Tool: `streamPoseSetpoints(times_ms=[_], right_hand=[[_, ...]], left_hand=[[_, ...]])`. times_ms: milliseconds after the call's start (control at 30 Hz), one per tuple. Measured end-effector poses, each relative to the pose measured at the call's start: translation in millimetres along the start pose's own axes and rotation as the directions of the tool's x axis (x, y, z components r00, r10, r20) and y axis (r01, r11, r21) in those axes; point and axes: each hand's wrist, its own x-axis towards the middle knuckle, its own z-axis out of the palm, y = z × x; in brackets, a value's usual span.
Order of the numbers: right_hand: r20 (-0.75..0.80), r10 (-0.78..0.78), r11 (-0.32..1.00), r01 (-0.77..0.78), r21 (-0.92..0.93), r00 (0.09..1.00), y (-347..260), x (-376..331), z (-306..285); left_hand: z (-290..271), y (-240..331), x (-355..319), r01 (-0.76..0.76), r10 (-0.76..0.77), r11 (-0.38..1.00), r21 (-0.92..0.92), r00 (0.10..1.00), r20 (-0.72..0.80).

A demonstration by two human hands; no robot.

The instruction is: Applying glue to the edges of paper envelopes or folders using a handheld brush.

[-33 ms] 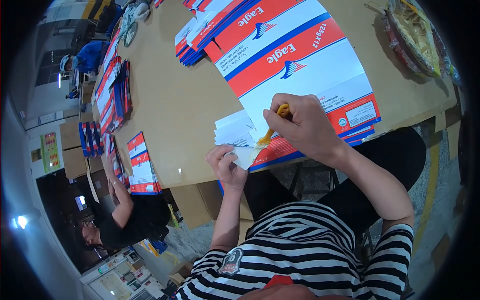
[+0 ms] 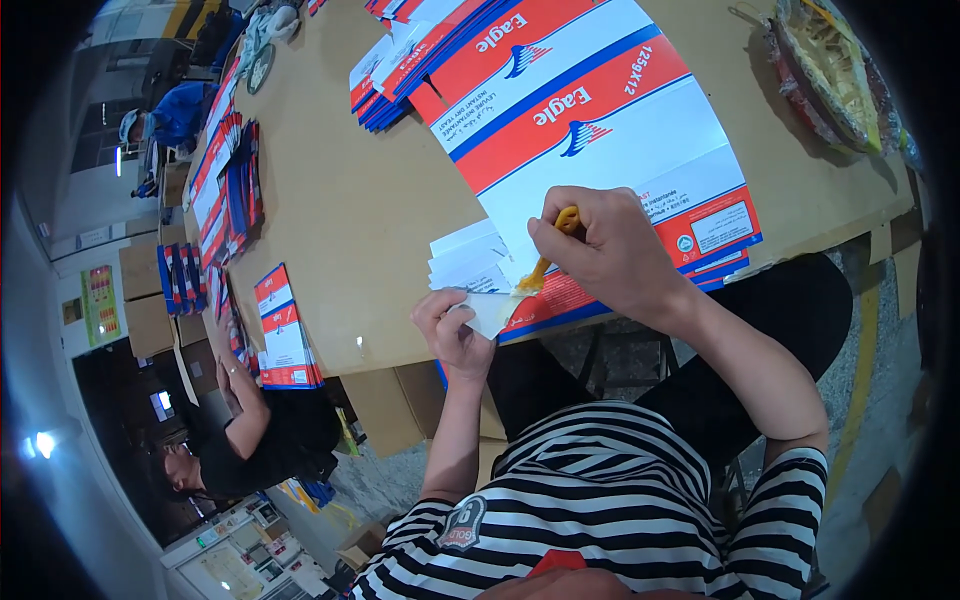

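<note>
A stack of flat printed carton blanks (image 2: 630, 130) in red, white and blue lies at the table's near edge. My left hand (image 2: 452, 325) pinches a white flap (image 2: 487, 313) at the top blank's near left corner, lifting it partly. My right hand (image 2: 615, 250) is closed round a yellow-handled brush (image 2: 568, 222). The brush's yellowed tip touches the blank beside that flap, where a wet, pale yellow smear shows. Several more white flaps (image 2: 465, 255) fan out just beyond my left hand.
A plastic-wrapped bowl (image 2: 830, 75) with pale yellow paste stands at the far right of the brown table (image 2: 380, 215). More folded cartons (image 2: 395, 75) lie at the back, others (image 2: 285, 330) at the left. A person in black (image 2: 260, 430) works at the left.
</note>
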Motion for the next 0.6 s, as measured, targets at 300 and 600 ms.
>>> streamPoseSetpoints(times_ms=[300,600], right_hand=[[-0.051,-0.018,1.000,0.019,0.023,0.999,2.6,0.1,-0.2],[-0.054,-0.035,0.997,0.038,0.061,0.998,1.8,-0.2,-2.6]], left_hand=[[0.0,1.6,1.5,0.008,-0.009,1.000,0.011,1.000,0.014],[-0.9,0.2,0.8,-0.004,0.004,1.000,0.025,1.000,0.022]])
